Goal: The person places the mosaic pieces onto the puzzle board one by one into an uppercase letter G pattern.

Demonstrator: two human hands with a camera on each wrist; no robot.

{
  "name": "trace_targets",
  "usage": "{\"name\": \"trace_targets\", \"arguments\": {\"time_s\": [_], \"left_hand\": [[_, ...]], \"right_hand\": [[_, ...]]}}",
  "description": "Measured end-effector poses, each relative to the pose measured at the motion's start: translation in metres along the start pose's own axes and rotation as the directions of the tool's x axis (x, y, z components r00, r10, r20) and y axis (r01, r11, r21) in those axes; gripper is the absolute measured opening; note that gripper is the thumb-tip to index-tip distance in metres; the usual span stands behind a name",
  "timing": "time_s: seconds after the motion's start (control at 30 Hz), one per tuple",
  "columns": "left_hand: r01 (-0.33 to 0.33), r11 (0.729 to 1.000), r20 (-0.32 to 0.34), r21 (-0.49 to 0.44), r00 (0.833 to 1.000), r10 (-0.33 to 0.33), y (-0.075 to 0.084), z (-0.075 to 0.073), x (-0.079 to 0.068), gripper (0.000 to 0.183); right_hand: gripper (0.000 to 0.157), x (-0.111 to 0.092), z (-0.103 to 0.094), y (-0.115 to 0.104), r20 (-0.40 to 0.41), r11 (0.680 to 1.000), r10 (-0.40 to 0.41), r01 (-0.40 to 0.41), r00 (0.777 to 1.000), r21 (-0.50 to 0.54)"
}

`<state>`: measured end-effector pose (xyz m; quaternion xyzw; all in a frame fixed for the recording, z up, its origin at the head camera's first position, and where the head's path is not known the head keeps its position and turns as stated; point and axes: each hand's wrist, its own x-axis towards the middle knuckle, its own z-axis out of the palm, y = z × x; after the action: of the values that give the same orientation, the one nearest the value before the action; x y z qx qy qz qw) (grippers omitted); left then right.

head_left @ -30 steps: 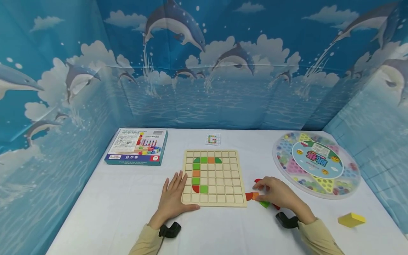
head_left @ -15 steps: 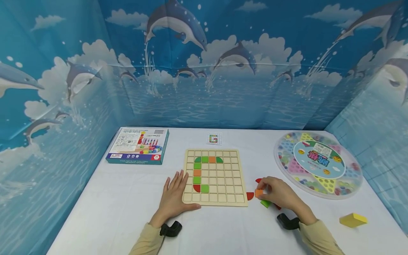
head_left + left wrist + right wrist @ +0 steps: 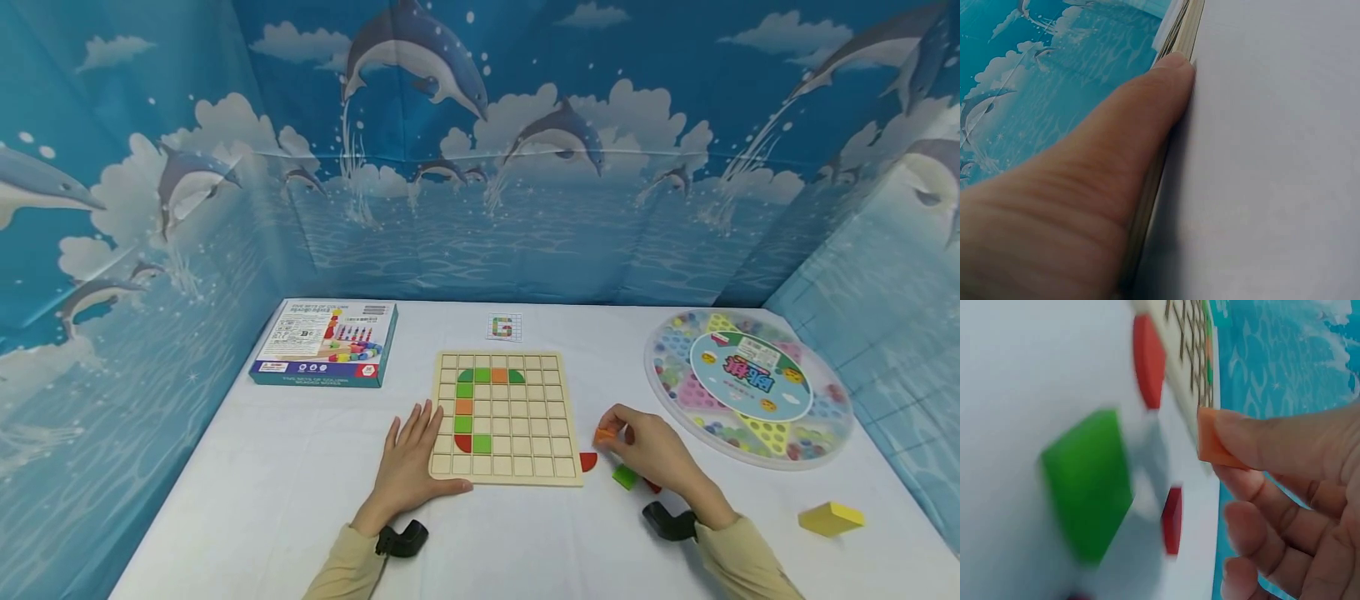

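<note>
My left hand (image 3: 408, 454) lies with straight fingers at the lower left corner of a wooden grid board (image 3: 517, 425); in the left wrist view its thumb (image 3: 1160, 87) rests along the board's edge. Green, orange and red tiles sit in some board squares. To the right of the board, my right hand (image 3: 648, 446) pinches an orange square tile (image 3: 1210, 437) between thumb and index finger, raised off the table. Near it lie a red rounded tile (image 3: 588, 461), a green tile (image 3: 624, 477) and a red tile (image 3: 652, 485) partly under the hand. Another red tile (image 3: 1172, 520) shows in the right wrist view.
A small pattern card (image 3: 504, 327) lies behind the board. At the back left is a flat toy box (image 3: 322, 346); a round marble game set (image 3: 750, 387) takes up the right. A yellow block (image 3: 831, 518) stands at front right. Dolphin-print curtains (image 3: 480, 233) enclose the white table.
My right hand has taken hold of the orange tile beside the red rounded one and lifted it slightly, moving away from me. The left hand stays put on the board.
</note>
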<state>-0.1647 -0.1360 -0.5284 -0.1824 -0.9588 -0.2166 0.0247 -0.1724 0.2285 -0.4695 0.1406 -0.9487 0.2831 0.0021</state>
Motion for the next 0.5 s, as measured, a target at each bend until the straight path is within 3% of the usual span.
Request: {"name": "trace_targets", "arguments": {"time_s": [0.17,0.33,0.5], "left_hand": [[-0.004,1.000,-0.009,0.001,1.000,0.004,-0.001,0.000,0.000,0.116],[0.001,1.000,0.001,0.001,1.000,-0.001,-0.001,0.001,0.000,0.117],[0.005,1.000,0.009,0.001,1.000,-0.005,-0.001,0.001,0.000,0.117]], "right_hand": [[0.018,0.012,0.012,-0.019,-0.021,0.997,-0.043,0.044,0.999,0.068],[0.015,0.025,0.027,-0.040,-0.029,0.981,-0.154,0.156,0.988,0.118],[0.009,0.035,0.042,-0.062,-0.004,0.978,-0.164,0.163,0.986,0.127]]}}
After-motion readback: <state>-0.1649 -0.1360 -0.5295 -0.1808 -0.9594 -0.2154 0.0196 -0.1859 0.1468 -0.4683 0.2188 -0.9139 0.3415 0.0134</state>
